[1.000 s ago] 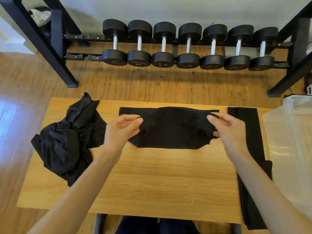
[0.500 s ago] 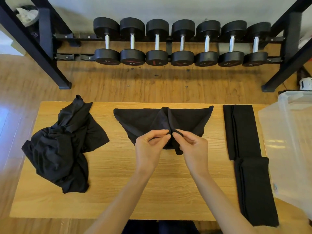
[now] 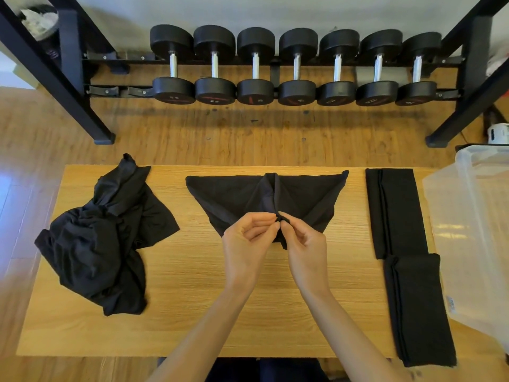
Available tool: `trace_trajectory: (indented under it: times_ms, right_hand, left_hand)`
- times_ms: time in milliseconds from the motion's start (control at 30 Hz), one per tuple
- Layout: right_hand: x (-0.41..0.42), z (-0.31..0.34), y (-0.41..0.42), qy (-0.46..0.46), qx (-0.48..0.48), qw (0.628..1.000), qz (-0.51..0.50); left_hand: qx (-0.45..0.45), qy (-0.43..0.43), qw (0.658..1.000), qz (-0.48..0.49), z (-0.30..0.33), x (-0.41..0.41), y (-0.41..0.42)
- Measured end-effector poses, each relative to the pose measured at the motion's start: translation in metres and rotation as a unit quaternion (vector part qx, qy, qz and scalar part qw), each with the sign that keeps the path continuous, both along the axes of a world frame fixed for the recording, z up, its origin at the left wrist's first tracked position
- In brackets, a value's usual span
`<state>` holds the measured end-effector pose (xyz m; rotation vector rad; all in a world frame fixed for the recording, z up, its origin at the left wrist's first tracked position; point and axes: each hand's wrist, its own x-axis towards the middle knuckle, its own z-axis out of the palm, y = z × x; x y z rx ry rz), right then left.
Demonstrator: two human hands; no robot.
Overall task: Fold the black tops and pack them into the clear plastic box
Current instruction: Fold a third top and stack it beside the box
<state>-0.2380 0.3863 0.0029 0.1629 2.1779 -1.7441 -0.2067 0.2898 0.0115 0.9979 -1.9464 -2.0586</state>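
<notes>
Left hand (image 3: 249, 238): fingers pinching one near corner of the black top (image 3: 264, 199).
Right hand (image 3: 304, 244): pinching the other, meeting it to halve the top.
Top: lying mid-desk (image 3: 192, 312), box (image 3: 473, 216) waiting right.

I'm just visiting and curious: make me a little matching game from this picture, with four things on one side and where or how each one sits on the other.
Things:
1. crumpled black top
2. black top being folded
3. folded black tops
4. clear plastic box

Places or states:
A. pinched at the middle by the left hand and the right hand
B. past the table's right edge
C. in a loose heap on the left of the table
D. laid flat in a line along the table's right side

Pairs: 1-C, 2-A, 3-D, 4-B
</notes>
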Motion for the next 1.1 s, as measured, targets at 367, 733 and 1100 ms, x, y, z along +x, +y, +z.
trace_trajectory:
  times_ms: [367,733,1100]
  right_hand:
    - [0.004,0.000,-0.004,-0.038,-0.018,0.999,-0.011]
    - [0.001,-0.002,-0.004,-0.029,-0.021,0.999,-0.031]
    - [0.002,0.001,0.002,-0.034,0.005,0.997,-0.072]
  left_hand:
    - [-0.011,0.003,1.000,-0.012,-0.002,-0.001,-0.002]
    - [0.013,0.005,0.999,-0.042,-0.009,0.002,-0.003]
    - [-0.105,-0.095,0.982,-0.128,-0.039,-0.082,-0.061]
